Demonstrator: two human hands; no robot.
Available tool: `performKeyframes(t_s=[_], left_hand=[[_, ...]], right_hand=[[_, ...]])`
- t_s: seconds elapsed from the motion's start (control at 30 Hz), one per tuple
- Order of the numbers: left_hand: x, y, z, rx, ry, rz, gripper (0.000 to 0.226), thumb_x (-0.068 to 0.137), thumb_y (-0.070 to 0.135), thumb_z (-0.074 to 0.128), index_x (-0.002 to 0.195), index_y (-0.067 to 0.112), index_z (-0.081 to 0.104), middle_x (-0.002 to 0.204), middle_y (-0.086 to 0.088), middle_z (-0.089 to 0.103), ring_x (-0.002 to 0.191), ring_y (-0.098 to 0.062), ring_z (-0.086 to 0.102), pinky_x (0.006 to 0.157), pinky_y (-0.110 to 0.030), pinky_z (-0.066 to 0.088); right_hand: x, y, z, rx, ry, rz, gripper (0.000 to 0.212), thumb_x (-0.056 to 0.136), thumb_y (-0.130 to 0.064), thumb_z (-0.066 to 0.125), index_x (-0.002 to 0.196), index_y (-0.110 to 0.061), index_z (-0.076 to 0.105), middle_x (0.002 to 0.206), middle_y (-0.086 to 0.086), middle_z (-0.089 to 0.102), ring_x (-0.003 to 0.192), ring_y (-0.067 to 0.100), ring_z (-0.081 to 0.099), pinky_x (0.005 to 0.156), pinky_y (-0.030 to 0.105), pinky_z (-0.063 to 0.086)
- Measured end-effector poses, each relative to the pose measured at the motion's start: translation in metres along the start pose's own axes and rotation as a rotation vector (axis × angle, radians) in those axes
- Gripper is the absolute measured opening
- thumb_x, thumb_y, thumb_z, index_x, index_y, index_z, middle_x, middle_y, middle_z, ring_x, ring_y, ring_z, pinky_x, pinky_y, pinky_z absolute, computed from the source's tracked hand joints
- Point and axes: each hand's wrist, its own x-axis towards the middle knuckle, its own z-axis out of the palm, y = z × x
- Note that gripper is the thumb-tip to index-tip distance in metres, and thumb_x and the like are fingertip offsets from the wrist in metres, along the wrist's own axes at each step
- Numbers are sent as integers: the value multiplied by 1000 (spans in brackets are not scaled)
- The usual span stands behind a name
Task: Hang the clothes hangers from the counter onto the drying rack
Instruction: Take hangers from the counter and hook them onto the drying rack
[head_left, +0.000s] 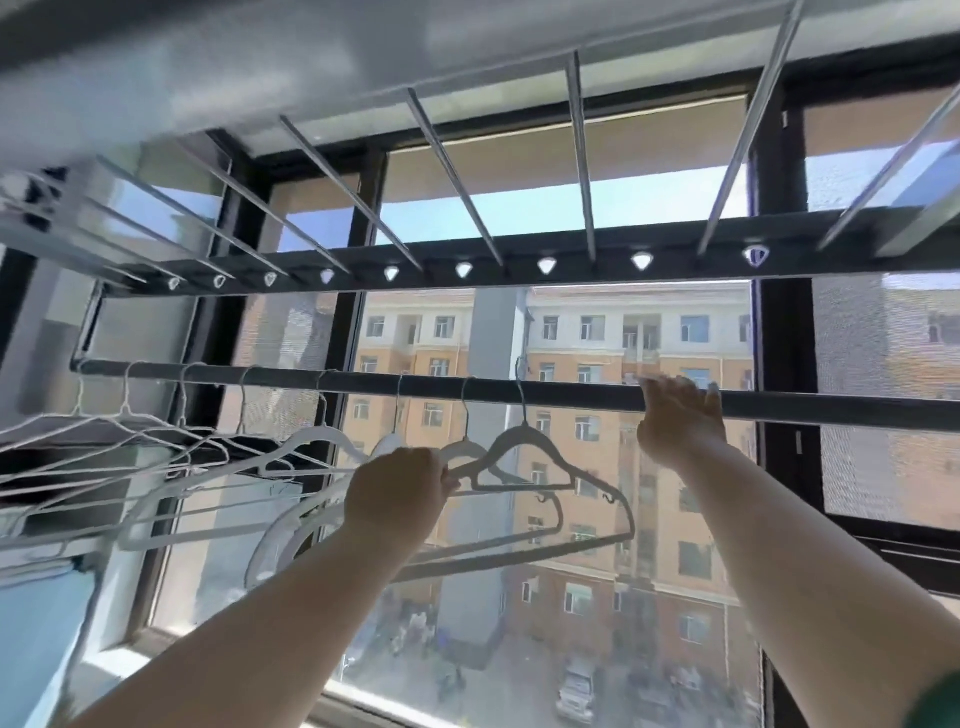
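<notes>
A dark horizontal bar (561, 391) of the drying rack runs across the window at head height. Several hangers hang from it by their hooks. The rightmost is a grey hanger (524, 447) with small hooks under its shoulders. My left hand (397, 493) grips the left shoulder of that grey hanger, just below the bar. Up on the bar itself, my right hand (678, 415) holds on to the right of the grey hanger's hook, fingers curled over the top. White wire and plastic hangers (171, 441) crowd the bar's left half.
Above the bar sits the rack's upper beam (519, 265) with a row of small holes, and silver rods (452, 171) slant from it toward the ceiling. Black window frames (784, 322) stand behind. The bar's stretch right of my right hand carries no hangers.
</notes>
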Motion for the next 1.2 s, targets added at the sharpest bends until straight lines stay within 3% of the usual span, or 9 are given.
performKeyframes(t_s=[0.7, 0.83, 0.97, 1.07, 1.2], left_hand=[[1, 34, 34, 17, -58, -39, 30, 94, 33, 45, 108, 10, 60, 96, -3, 68, 87, -19, 65, 73, -26, 48], [-3, 37, 29, 1, -97, -56, 30, 94, 32, 44, 110, 11, 59, 99, -3, 68, 90, -20, 65, 71, -26, 44], [-9, 41, 22, -36, -138, -77, 32, 94, 31, 43, 115, 10, 55, 101, -4, 67, 90, -21, 64, 71, -27, 45], [-15, 45, 18, -69, -112, -92, 39, 94, 35, 43, 125, 12, 49, 116, -4, 61, 103, -21, 60, 80, -29, 47], [-30, 48, 13, -108, -44, -81, 43, 93, 33, 45, 131, 13, 45, 140, -3, 39, 128, -18, 40, 101, -31, 40]], right_hand=[[1, -3, 9, -70, -4, -97, 65, 89, -5, 40, 146, -19, 12, 150, 2, 21, 140, 23, 14, 116, 40, 2], [-3, -2, 5, -52, 34, -136, 61, 89, -2, 40, 144, -19, 20, 146, 4, 28, 136, 24, 23, 115, 39, 10], [-12, 4, 0, -20, 59, -168, 60, 89, 0, 39, 143, -19, 23, 149, 3, 25, 138, 23, 19, 114, 38, 10], [-22, 9, -5, 17, 73, -154, 58, 89, 0, 39, 142, -18, 26, 148, 5, 26, 138, 23, 19, 114, 37, 10], [-35, 16, -15, 13, 37, -114, 54, 91, -3, 39, 142, -16, 27, 147, 7, 28, 136, 25, 22, 113, 37, 11]])
